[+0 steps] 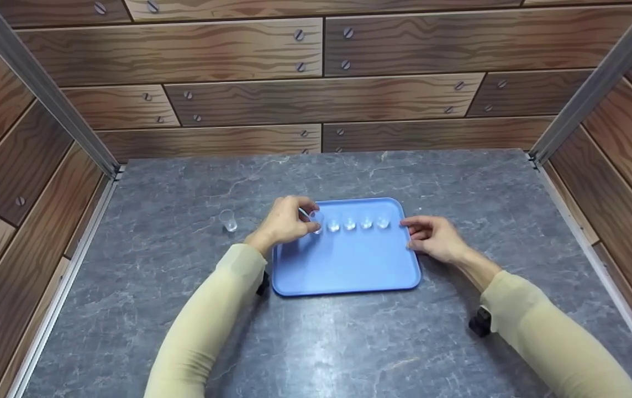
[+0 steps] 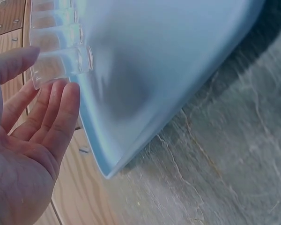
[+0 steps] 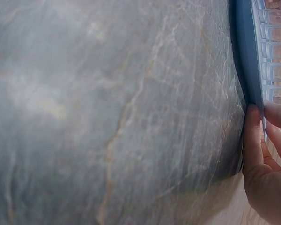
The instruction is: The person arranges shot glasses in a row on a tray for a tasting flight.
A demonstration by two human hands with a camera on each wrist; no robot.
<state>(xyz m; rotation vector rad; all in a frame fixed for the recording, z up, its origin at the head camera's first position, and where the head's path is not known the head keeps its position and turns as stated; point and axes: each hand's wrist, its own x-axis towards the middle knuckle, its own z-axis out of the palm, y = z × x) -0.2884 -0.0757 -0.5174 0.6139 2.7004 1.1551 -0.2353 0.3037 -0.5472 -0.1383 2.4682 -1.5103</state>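
A row of several small clear plastic cups (image 1: pixel 349 222) stands along the far half of a blue tray (image 1: pixel 349 265). My left hand (image 1: pixel 285 220) is at the row's left end, with thumb and fingers on either side of the last cup (image 2: pixel 58 65), pinching it. That cup stands upright on the tray, beside its neighbour. At the tray's right edge, my right hand (image 1: pixel 438 240) grips the rim between thumb and fingers; in the right wrist view the fingers (image 3: pixel 254 136) reach the tray's side. Another clear cup (image 1: pixel 228 221) stands on the table, left of my left hand.
The tray lies on a grey marbled table (image 1: pixel 349 342). Wood-patterned walls (image 1: pixel 238 50) enclose the back and both sides, with metal posts (image 1: pixel 45 83) at the corners. Dark wrist devices (image 1: pixel 480 321) sit at both sleeves.
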